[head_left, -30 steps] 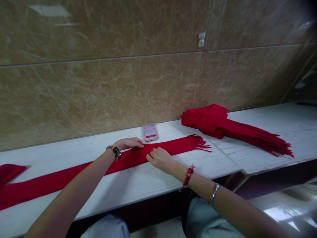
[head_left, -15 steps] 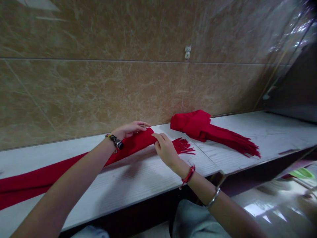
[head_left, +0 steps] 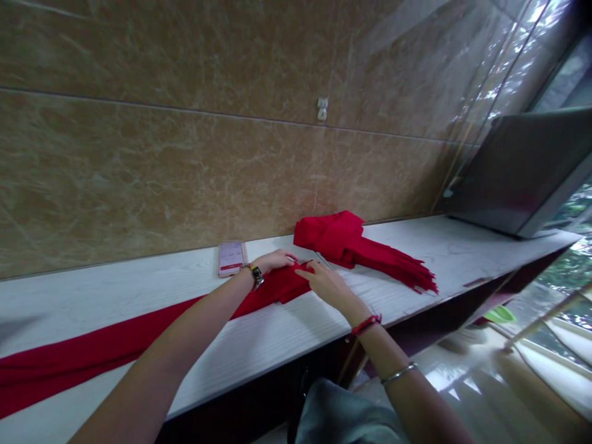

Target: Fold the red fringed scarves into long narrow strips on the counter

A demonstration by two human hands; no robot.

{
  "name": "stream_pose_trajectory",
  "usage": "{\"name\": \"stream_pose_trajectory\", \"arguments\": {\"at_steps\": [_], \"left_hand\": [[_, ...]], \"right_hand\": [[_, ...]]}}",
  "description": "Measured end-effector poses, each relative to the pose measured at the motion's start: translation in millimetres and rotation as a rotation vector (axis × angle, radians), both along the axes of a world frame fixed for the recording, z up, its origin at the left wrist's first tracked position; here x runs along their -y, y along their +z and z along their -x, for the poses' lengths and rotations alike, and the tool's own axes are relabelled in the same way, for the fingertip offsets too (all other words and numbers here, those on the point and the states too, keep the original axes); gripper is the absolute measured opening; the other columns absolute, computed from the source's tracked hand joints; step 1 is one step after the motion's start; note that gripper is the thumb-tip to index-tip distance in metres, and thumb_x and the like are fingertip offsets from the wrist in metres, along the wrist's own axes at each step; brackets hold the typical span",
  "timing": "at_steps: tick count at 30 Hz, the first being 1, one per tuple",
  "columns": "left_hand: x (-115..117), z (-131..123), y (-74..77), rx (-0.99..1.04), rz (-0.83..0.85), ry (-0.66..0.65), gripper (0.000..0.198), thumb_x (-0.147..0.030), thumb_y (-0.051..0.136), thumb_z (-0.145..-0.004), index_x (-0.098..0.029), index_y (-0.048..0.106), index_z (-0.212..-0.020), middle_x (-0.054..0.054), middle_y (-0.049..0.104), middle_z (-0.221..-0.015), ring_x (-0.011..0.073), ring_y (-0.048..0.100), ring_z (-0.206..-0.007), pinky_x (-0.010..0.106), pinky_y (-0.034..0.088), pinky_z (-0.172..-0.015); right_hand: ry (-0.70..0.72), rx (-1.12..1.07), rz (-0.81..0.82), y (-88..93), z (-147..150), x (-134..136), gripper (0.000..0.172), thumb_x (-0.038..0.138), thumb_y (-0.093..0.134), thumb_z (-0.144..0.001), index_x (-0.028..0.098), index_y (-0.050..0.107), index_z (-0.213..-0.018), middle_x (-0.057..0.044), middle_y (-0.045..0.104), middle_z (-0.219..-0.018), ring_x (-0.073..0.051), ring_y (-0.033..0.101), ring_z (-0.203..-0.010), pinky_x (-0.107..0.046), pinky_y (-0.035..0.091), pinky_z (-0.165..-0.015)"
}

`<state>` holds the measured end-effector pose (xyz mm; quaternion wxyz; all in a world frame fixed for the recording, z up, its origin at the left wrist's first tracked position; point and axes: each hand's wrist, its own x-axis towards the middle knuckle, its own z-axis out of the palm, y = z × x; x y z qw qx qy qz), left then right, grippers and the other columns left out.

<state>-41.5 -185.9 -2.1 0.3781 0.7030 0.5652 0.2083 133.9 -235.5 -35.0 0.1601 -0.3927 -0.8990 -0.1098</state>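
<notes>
A long red scarf (head_left: pixel 161 330) runs flat along the white counter from the lower left, and its right end is folded over in layers. My left hand (head_left: pixel 274 261) is at the far edge of the folded end, fingers bent onto the cloth. My right hand (head_left: pixel 330 288) pinches the right edge of the same fold between thumb and fingers. The two hands' fingertips nearly meet there. The scarf's fringe is hidden from view. Right of my hands, against the wall, lies a second red scarf (head_left: pixel 329 237), bundled and wrapped, its fringed tail spread to the right.
A phone (head_left: pixel 231 258) with a lit screen lies behind my left wrist by the tiled wall (head_left: pixel 161 179). A large dark grey box-like object (head_left: pixel 513 176) stands at the counter's right end. Below the front edge, a green bowl-like item (head_left: pixel 500 314) shows on the right.
The scarf's end is folded over, and the fringe seen under my right hand is now hidden. Both hands have come closer together. The view has shifted right, and the phone has come into sight.
</notes>
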Motion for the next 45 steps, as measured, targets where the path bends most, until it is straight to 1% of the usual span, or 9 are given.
{"name": "stream_pose_trajectory", "arguments": {"at_steps": [5, 10, 14, 18, 21, 25, 32, 39, 45], "left_hand": [[28, 10, -13.1, -0.159, -0.238, 0.036, 0.042, -0.028, 0.05, -0.079, -0.013, 0.05, -0.119, 0.013, 0.048, -0.126, 0.0245, 0.043, -0.116, 0.034, 0.031, -0.097], [84, 32, -32.8, -0.571, -0.432, -0.14, 0.062, -0.05, 0.044, -0.081, -0.02, 0.03, -0.134, 0.014, 0.025, -0.141, 0.029, 0.026, -0.127, 0.043, 0.026, -0.1], [105, 41, -44.7, -0.749, -0.535, -0.169, 0.047, -0.032, 0.038, -0.087, -0.018, 0.033, -0.132, 0.014, 0.028, -0.14, 0.0245, 0.032, -0.125, 0.037, 0.033, -0.097], [108, 42, -42.9, -0.885, -0.598, -0.147, 0.046, -0.003, 0.03, -0.081, -0.01, 0.041, -0.126, 0.018, 0.041, -0.131, 0.024, 0.044, -0.117, 0.036, 0.042, -0.089], [114, 38, -31.1, -0.925, -0.593, -0.147, 0.049, 0.001, 0.027, -0.079, -0.003, 0.04, -0.126, 0.023, 0.043, -0.128, 0.0254, 0.048, -0.113, 0.037, 0.044, -0.088], [125, 28, -23.0, -0.871, -0.602, -0.115, 0.05, -0.001, 0.027, -0.079, -0.006, 0.037, -0.128, 0.021, 0.04, -0.131, 0.0245, 0.043, -0.118, 0.037, 0.041, -0.092], [135, 25, -44.2, -0.842, -0.458, -0.133, 0.05, -0.001, 0.022, -0.081, -0.006, 0.037, -0.129, 0.018, 0.03, -0.138, 0.0269, 0.029, -0.127, 0.044, 0.037, -0.095], [114, 21, -25.2, -0.705, -0.51, -0.124, 0.042, -0.024, 0.027, -0.088, -0.01, 0.041, -0.126, 0.016, 0.035, -0.136, 0.0277, 0.031, -0.125, 0.044, 0.034, -0.096], [95, 10, -51.3, -0.635, -0.402, -0.018, 0.056, -0.037, 0.026, -0.088, -0.009, 0.021, -0.136, 0.014, 0.018, -0.144, 0.0297, 0.015, -0.131, 0.053, 0.023, -0.099]], "right_hand": [[0.142, 0.027, -0.054, -15.0, -4, -8, 0.035, 0.01, 0.041, -0.083, 0.019, 0.057, -0.113, -0.009, 0.055, -0.116, -0.019, 0.052, -0.102, -0.031, 0.044, -0.084], [0.177, 0.016, -0.062, -22.3, -9, -15, 0.034, 0.008, 0.042, -0.083, 0.015, 0.057, -0.113, -0.009, 0.058, -0.116, -0.019, 0.052, -0.104, -0.032, 0.043, -0.088], [0.19, 0.037, -0.057, -26.0, -10, -19, 0.035, 0.006, 0.04, -0.082, 0.012, 0.056, -0.114, -0.01, 0.06, -0.113, -0.019, 0.054, -0.102, -0.032, 0.042, -0.09], [0.204, 0.007, -0.079, -27.3, -8, -21, 0.035, 0.008, 0.042, -0.083, 0.015, 0.056, -0.114, -0.009, 0.06, -0.113, -0.019, 0.053, -0.104, -0.034, 0.041, -0.09], [0.223, 0.006, -0.055, -27.9, -7, -23, 0.034, 0.009, 0.042, -0.083, 0.016, 0.058, -0.111, -0.008, 0.06, -0.113, -0.018, 0.053, -0.105, -0.035, 0.042, -0.09], [0.208, -0.037, 0.006, -27.4, -9, -22, 0.039, 0.005, 0.036, -0.082, 0.014, 0.055, -0.115, -0.01, 0.06, -0.112, -0.017, 0.055, -0.103, -0.034, 0.044, -0.088], [0.265, -0.098, 0.07, -30.7, -13, -21, 0.043, 0.003, 0.036, -0.078, 0.013, 0.056, -0.114, -0.011, 0.059, -0.114, -0.017, 0.054, -0.106, -0.034, 0.043, -0.091], [0.215, -0.191, 0.059, -13.2, -8, -25, 0.041, 0.003, 0.039, -0.072, 0.012, 0.063, -0.103, -0.011, 0.056, -0.118, -0.019, 0.046, -0.114, -0.035, 0.035, -0.099], [0.113, -0.099, 0.084, -12.7, 34, -28, 0.039, 0.018, 0.032, -0.087, 0.01, 0.049, -0.121, -0.013, 0.05, -0.125, -0.02, 0.042, -0.118, -0.04, 0.036, -0.097]]}}
